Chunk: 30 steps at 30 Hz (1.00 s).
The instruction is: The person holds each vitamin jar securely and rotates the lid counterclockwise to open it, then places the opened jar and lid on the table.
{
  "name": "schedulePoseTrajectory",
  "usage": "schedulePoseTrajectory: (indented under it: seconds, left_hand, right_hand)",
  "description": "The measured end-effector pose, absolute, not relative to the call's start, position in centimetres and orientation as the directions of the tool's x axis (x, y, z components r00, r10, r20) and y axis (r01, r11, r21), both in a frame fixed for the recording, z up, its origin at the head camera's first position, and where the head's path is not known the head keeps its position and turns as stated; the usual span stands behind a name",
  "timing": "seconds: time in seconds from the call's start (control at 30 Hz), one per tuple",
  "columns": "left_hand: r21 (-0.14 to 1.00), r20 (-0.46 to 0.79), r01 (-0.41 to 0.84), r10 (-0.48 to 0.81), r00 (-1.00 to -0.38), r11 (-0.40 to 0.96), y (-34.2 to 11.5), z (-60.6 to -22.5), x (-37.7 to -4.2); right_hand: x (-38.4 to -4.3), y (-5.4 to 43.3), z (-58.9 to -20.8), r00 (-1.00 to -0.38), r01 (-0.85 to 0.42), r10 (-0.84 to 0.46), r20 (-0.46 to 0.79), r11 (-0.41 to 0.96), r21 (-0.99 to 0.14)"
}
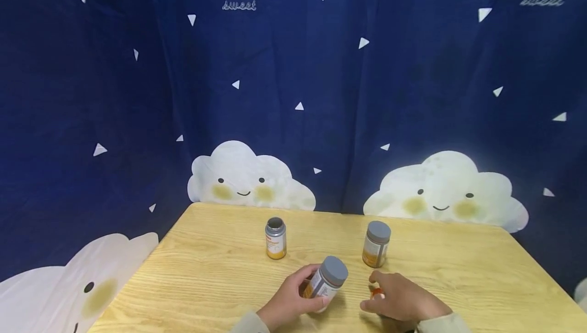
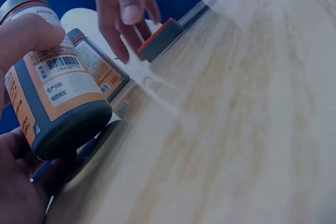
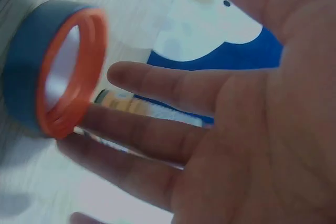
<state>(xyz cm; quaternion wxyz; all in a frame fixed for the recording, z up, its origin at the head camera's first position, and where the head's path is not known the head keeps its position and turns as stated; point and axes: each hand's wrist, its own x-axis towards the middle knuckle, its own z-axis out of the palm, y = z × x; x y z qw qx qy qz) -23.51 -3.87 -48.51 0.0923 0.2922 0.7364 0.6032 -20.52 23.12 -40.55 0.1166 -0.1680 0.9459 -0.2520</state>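
Observation:
My left hand [image 1: 290, 298] grips a capped bottle [image 1: 326, 277] with a grey lid and an orange-and-white label, tilted to the right. In the left wrist view this bottle [image 2: 73, 85] shows its dark base and a barcode. Over the table to its right, my right hand [image 1: 408, 297] reaches down with its fingers extended. Beneath it is a loose grey lid [image 3: 23, 72] with an orange inside, facing the palm in the right wrist view. The fingertips [image 3: 97, 116] are at the lid's rim; whether they touch it I cannot tell.
An uncapped bottle [image 1: 276, 245] stands upright further back, left of centre. Another capped bottle [image 1: 376, 249] stands upright beyond my right hand. Behind the wooden table [image 1: 206, 261] hangs a dark blue curtain [image 1: 275, 68] with clouds and white triangles.

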Motion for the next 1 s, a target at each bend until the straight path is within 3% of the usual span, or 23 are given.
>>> schedulePoseTrajectory:
  seconds: [0.23,0.43,0.6,0.83,1.0]
  left_hand:
    - [0.926,0.259,0.369,0.572,-0.779,0.083,-3.8,-48.2,-23.6]
    - [0.926,0.259,0.373,0.636,-0.727,0.050,-3.5,-48.3,-23.2]
    - [0.924,0.237,0.379,0.692,-0.682,0.057,-3.2,-48.7,-22.8]
    - [0.954,0.173,0.297,0.724,-0.668,0.047,-3.2,-48.9,-22.6]
    - [0.944,0.184,0.324,0.720,-0.669,0.059,-3.2,-48.9,-22.9]
  right_hand:
    - [-19.5,21.4,-38.3,-0.879,-0.403,-0.476,0.040,0.694,-0.596]
    - [-18.4,19.5,-37.3,-0.892,-0.443,-0.418,0.174,0.728,-0.524]
    - [-18.2,19.0,-37.5,-0.909,-0.408,-0.386,0.159,0.740,-0.535]
    - [-18.0,18.7,-37.8,-0.912,-0.399,-0.380,0.152,0.744,-0.535]
    - [-17.9,18.4,-37.8,-0.913,-0.404,-0.359,0.192,0.740,-0.538]
